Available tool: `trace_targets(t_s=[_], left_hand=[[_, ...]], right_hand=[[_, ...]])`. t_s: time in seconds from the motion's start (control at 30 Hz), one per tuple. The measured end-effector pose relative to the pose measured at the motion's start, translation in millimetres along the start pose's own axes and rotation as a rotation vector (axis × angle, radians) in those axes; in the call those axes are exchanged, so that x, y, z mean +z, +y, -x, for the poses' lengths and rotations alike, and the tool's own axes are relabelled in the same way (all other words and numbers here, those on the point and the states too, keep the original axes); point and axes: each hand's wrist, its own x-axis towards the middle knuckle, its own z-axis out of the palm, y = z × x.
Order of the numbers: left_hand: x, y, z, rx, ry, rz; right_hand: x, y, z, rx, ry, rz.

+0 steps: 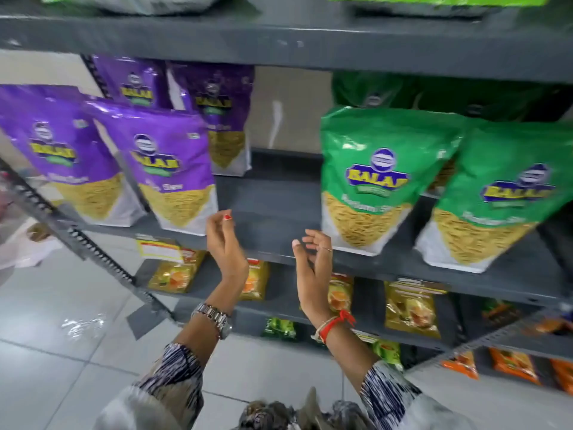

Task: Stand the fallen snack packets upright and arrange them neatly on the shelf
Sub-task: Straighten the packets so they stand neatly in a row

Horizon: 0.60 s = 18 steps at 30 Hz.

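Purple snack packets stand upright on the left of the grey shelf (269, 212): one at the far left (59, 156), one in front (169, 169), two more behind (223, 119). Green packets stand on the right: one (378, 178) near the gap, one (496, 197) leaning left, and darker ones behind (372, 88). My left hand (224, 243) is held up just right of the front purple packet, fingers loosely curled, holding nothing. My right hand (313, 256) hovers at the shelf's front edge just left of the green packet, fingers apart and empty.
A bare gap lies on the shelf between the purple and green packets. Above runs another grey shelf (279, 38) with green packets. Lower shelves hold yellow packets (410, 308) and orange ones (514, 364). A slotted upright (93, 252) slants at the left over a tiled floor (62, 352).
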Motion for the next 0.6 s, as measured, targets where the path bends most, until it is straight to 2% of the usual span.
trace_targets(t_s=[0.07,0.13,0.2,0.37,0.47,0.6], left_hand=[[-44.4,2.8,-30.2,0.057,0.139,-0.028],[-87.3,1.1,-70.0,0.085,0.191,-0.037],[-111.8,-1.7,-98.1,0.022,0.130,-0.055],[-144.0,-9.4,-131.1,-0.189,-0.165,-0.154],[-146.0,-3.9,-145.3,-0.250,-0.262,-0.096],[-142.1,-2.2,-151.1,-0.182,-0.274,-0.063]], right_hand=[[44.8,-4.5,9.0,0.041,-0.076,-0.061],[96.7,-14.0,11.4,0.082,-0.161,-0.123],[139.1,-14.1,3.1,0.184,-0.194,-0.194],[208.2,-9.2,-5.3,0.425,-0.184,-0.254],[230.6,-12.5,-9.8,0.414,-0.178,-0.266],[243.6,-13.6,-18.2,0.351,-0.159,-0.267]])
